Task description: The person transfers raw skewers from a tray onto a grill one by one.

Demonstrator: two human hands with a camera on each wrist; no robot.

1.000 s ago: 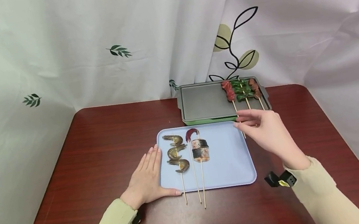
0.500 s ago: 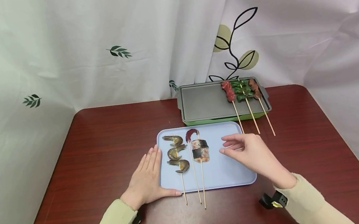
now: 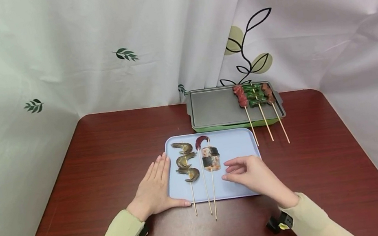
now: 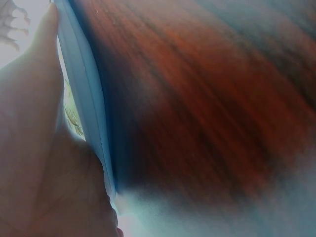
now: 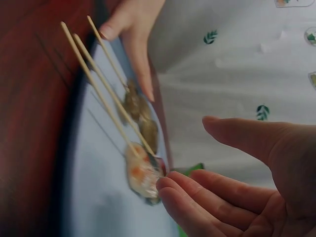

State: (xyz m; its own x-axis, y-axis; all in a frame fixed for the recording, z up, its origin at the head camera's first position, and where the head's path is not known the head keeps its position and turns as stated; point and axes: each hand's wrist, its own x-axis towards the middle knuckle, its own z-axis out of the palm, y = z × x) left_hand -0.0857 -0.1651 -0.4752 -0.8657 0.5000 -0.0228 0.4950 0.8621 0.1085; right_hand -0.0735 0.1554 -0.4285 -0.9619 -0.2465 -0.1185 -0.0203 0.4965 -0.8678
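Note:
A light blue tray carries a shrimp skewer, a skewer with a dark red tentacle and a skewer of pale chunks with dark bands. Flat against the tray's left edge rests my left hand, thumb along the front rim. My right hand is over the tray's right part, just right of the banded skewer and apart from it. Its fingers are loosely bent with a gap to the thumb, and nothing is between them; the right wrist view shows the banded skewer beyond the fingertips.
Behind the tray stands a grey-topped green grill pan. On its right side lie a red meat skewer, a green pepper skewer and a brown meat skewer, sticks overhanging the front. White curtains border the table.
My right hand has let go of the red meat skewer's stick at the grill pan and moved left and toward me, over the tray. My left hand has stayed in place.

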